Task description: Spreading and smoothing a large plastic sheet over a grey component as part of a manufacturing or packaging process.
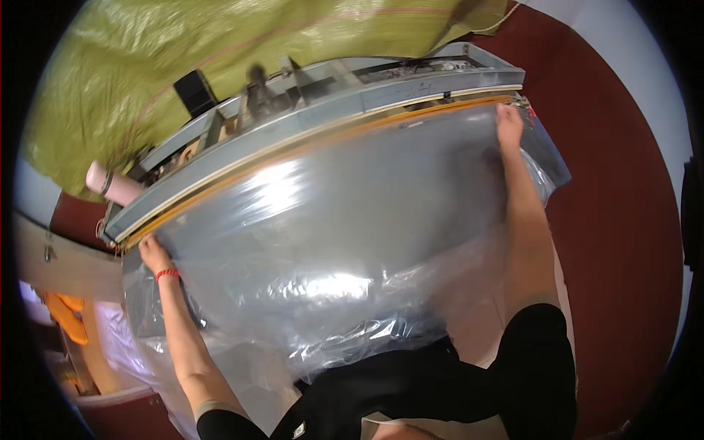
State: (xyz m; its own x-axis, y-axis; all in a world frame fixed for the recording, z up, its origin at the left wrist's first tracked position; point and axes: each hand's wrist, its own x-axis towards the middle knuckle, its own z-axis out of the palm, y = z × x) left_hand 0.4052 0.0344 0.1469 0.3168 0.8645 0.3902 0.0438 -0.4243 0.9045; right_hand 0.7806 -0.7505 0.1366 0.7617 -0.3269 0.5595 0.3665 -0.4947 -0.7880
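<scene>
1. Your left hand (152, 253) pinches the near-left corner of a big clear plastic sheet (330, 242), and your right hand (508, 123) presses the far-right corner down, fingers closed on the film. Both sit right at the long sealing bar (323, 136) of the grey machine (352, 84), so fingertips could be caught or scorched if the bar comes down while they rest on the orange-yellow strip (242, 176) — keep them on the film side of that line.

2. The sheet is stretched between only two points. If one hand pulls harder than the other, the edge will likely skew along the strip and any seam would run crooked or pucker.

3. The film is thin and slippery. A loosened pinch at either corner could let the edge slide back off the bar toward you — the weight of the slack hanging at your waist would help it go.

4. The loose folds bunched in front of your body could snag on the table edge or your black clothing (440, 389) and drag the stretched part off line.

5. How the sheet looks: transparent with a grey cast, glossy, catching bright glare near the middle. It is taut and fairly smooth near the bar, wrinkled and heaped lower down. It spans from the machine's front edge down to your torso, covering most of the surface below.

6. Around it: a yellow-green woven tarp (220, 44) behind the machine, a pink cylinder (110, 183) at its left end, and a red wristband (167, 274) on your left wrist.
</scene>
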